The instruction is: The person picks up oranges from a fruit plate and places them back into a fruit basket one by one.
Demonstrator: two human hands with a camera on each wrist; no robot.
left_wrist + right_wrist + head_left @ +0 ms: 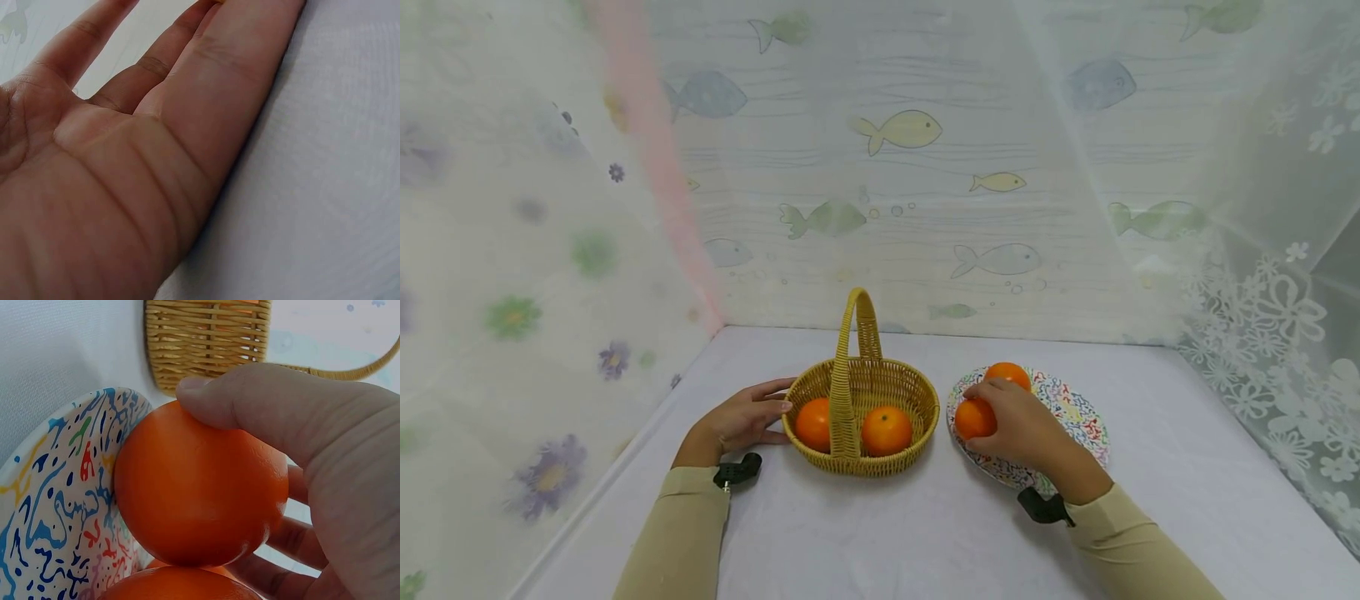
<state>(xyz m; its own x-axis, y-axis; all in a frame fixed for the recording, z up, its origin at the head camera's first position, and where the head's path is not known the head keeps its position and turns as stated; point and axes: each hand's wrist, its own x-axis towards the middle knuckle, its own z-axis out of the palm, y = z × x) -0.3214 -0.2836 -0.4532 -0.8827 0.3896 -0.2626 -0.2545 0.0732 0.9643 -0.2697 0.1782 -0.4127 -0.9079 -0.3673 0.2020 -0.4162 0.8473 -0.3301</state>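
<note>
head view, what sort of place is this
Probably a small indoor tabletop set, perhaps screened off for recording: a white cloth covers the work surface, a fish-print backdrop rises behind it, and black devices, possibly the cameras, sit at both wrists.

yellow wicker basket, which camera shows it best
The head view: it shows the yellow wicker basket almost whole, handle included. The right wrist view catches only part of its woven side and handle; the left wrist view, at most a tiny yellow sliver at the top edge.
</note>
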